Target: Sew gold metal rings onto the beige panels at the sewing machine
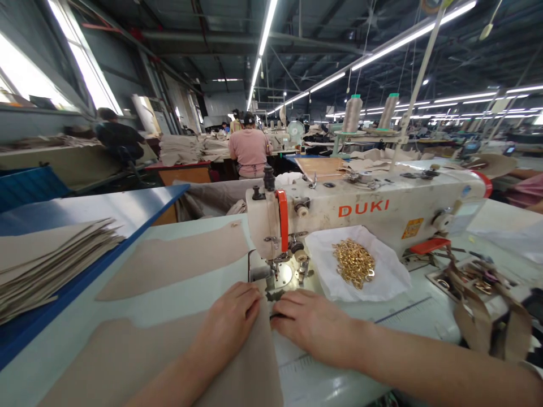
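Note:
A beige fabric panel lies on the pale sewing table, its upper edge close to the needle area of a white sewing machine. My left hand rests on this panel near its right edge, fingers curled together on the cloth. Just right of that edge, my right hand has its fingers bent and closed. A small dark thing shows at those fingertips, too hidden to name. The presser foot stands just beyond both hands. Another beige panel lies flat to the left.
Gold metal rings are heaped on a white cloth beside the machine. A box with straps sits at right. Stacked fabric pieces lie on a blue-edged table. A person in pink sits ahead.

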